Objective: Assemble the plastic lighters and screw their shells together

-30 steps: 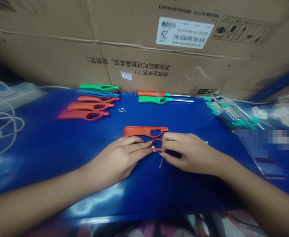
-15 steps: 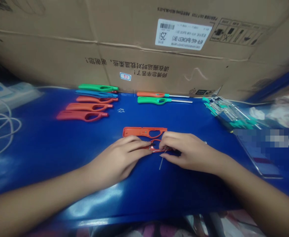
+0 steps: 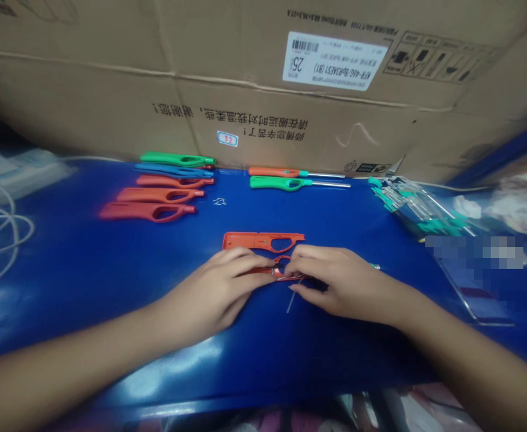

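An orange lighter casing half (image 3: 283, 260) lies between my hands on the blue table, its hollow side up and partly covered by fingers. My left hand (image 3: 221, 287) grips its left part between thumb and fingers. Bent over its right part, my right hand (image 3: 342, 279) has index finger and thumb close together; what they pinch is hidden. A thin translucent strip (image 3: 293, 299) slants down from beside the right thumb. Just beyond lies another orange casing half (image 3: 245, 240), open side up. A small shiny tip (image 3: 375, 266) shows behind my right hand.
Green (image 3: 173, 159), blue and red-orange lighter casings lie at the back left, beside small white pieces (image 3: 219, 201). Two lighters with metal barrels (image 3: 277, 183) lie near the cardboard box (image 3: 227, 78). Right are teal-ended metal barrels (image 3: 419, 207) and a phone-like slab (image 3: 475, 294); left, white cables (image 3: 14, 240).
My right hand's fingertips have shifted slightly left and down along the casing half, and the translucent strip has shifted with them. My left hand stays in nearly the same place.
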`<state>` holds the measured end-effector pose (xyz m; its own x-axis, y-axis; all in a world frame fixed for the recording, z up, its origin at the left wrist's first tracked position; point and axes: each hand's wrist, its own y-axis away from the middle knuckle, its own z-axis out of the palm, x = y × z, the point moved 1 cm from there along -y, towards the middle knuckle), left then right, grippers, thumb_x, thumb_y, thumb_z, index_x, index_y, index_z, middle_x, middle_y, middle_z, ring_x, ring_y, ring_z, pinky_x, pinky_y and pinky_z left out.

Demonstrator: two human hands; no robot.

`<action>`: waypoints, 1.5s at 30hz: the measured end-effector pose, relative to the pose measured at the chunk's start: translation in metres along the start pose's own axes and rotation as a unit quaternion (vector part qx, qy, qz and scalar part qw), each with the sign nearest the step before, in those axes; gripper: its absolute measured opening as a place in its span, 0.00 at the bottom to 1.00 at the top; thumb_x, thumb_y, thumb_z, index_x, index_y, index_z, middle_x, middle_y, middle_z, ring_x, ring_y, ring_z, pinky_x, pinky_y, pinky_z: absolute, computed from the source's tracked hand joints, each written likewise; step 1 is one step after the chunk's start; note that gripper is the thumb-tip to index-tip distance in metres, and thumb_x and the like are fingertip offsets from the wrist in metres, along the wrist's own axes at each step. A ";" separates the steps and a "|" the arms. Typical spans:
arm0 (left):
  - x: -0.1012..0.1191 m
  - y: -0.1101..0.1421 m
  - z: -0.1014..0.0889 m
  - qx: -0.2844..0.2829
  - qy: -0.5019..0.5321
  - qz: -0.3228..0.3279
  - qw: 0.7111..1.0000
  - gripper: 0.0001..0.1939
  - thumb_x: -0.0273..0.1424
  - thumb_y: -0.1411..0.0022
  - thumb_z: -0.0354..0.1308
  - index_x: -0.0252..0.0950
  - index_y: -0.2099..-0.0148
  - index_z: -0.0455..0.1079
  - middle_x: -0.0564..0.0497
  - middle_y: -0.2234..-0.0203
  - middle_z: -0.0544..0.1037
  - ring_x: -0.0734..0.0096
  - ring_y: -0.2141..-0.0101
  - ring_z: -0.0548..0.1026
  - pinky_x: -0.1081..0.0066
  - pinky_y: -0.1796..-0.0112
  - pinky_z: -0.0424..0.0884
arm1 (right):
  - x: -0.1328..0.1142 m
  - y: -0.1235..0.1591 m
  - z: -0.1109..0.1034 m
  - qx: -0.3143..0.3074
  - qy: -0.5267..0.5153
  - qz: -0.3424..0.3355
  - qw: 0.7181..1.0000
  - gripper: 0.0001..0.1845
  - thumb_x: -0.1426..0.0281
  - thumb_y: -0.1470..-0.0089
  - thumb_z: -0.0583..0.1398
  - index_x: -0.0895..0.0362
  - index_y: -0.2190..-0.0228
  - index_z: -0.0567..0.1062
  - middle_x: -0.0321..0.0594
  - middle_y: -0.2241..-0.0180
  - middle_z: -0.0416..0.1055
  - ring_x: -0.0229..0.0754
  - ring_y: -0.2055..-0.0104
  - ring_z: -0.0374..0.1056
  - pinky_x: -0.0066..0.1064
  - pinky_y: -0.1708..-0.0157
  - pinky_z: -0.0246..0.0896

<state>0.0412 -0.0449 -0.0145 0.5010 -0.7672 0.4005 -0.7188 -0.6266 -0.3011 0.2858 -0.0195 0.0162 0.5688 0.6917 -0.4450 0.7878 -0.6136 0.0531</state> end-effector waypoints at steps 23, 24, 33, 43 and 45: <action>-0.003 0.005 0.000 0.032 -0.052 0.031 0.998 0.19 0.24 0.30 0.50 0.41 0.41 0.71 0.49 0.46 0.77 0.60 0.47 0.74 0.58 0.48 0.74 | 0.167 0.047 -0.074 0.193 0.207 0.579 0.765 0.10 0.66 0.49 0.62 0.58 0.65 0.80 0.53 0.63 0.78 0.57 0.60 0.75 0.43 0.62 0.69; -0.002 0.005 -0.001 0.030 -0.050 0.030 0.998 0.19 0.24 0.30 0.51 0.41 0.41 0.71 0.49 0.46 0.77 0.60 0.47 0.74 0.58 0.48 0.74 | 0.167 0.045 -0.073 0.190 0.203 0.580 0.765 0.10 0.65 0.49 0.63 0.57 0.65 0.80 0.52 0.63 0.78 0.56 0.60 0.75 0.43 0.62 0.69; 0.000 0.004 -0.004 0.019 -0.038 0.022 0.999 0.18 0.25 0.30 0.51 0.42 0.42 0.72 0.49 0.47 0.77 0.61 0.47 0.74 0.59 0.48 0.73 | 0.169 0.040 -0.067 0.195 0.181 0.580 0.770 0.09 0.70 0.50 0.63 0.56 0.63 0.78 0.50 0.61 0.78 0.54 0.58 0.75 0.39 0.61 0.68; -0.001 0.003 -0.003 0.010 -0.034 0.014 0.999 0.18 0.25 0.30 0.51 0.42 0.41 0.71 0.49 0.46 0.76 0.61 0.47 0.73 0.59 0.48 0.72 | 0.160 0.040 -0.070 0.222 0.183 0.591 0.754 0.11 0.70 0.48 0.62 0.55 0.60 0.77 0.50 0.57 0.78 0.56 0.53 0.74 0.40 0.56 0.68; -0.001 0.003 -0.003 0.011 -0.034 0.013 0.999 0.18 0.25 0.30 0.51 0.42 0.41 0.71 0.49 0.46 0.76 0.61 0.47 0.73 0.59 0.47 0.72 | 0.161 0.040 -0.070 0.220 0.185 0.591 0.754 0.12 0.68 0.46 0.62 0.56 0.59 0.77 0.51 0.56 0.78 0.56 0.52 0.74 0.40 0.56 0.68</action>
<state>0.0369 -0.0457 -0.0133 0.5140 -0.7907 0.3325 -0.7220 -0.6081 -0.3300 0.4253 0.0939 0.0090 0.9033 -0.4277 -0.0341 -0.4285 -0.8954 -0.1208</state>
